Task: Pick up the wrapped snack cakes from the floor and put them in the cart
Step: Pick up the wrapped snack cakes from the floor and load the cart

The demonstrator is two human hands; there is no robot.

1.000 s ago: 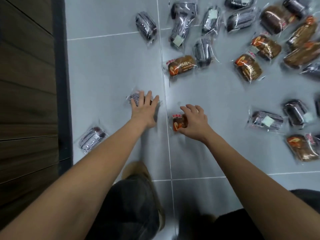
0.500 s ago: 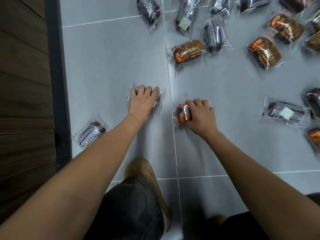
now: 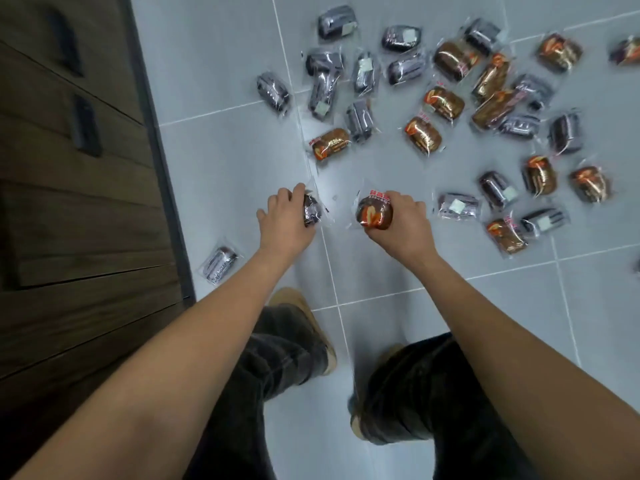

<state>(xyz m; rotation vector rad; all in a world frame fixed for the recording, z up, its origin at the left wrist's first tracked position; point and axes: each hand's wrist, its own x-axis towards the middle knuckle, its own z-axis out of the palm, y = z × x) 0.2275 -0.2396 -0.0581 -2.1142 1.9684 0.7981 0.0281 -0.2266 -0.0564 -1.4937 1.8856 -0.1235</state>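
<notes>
Left hand (image 3: 284, 220) has its fingers (image 3: 282, 195) curled round a dark wrapped snack cake (image 3: 311, 211), and the right hand (image 3: 401, 220) grips a brown, orange-labelled cake (image 3: 374, 211), the two side by side over the middle of the tiled floor (image 3: 225, 150). Far and right, plenty more wrapped cakes (image 3: 446, 102) lie scattered, and one lone dark cake (image 3: 220, 265) sits near left, beside the wooden cabinet (image 3: 69, 202)

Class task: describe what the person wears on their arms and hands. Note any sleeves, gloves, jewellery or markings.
The left hand and right hand are bare: no gloves, rings or watch. The left forearm and right forearm are bare to the frame's edge, with no sleeve, band or marking visible.
</notes>
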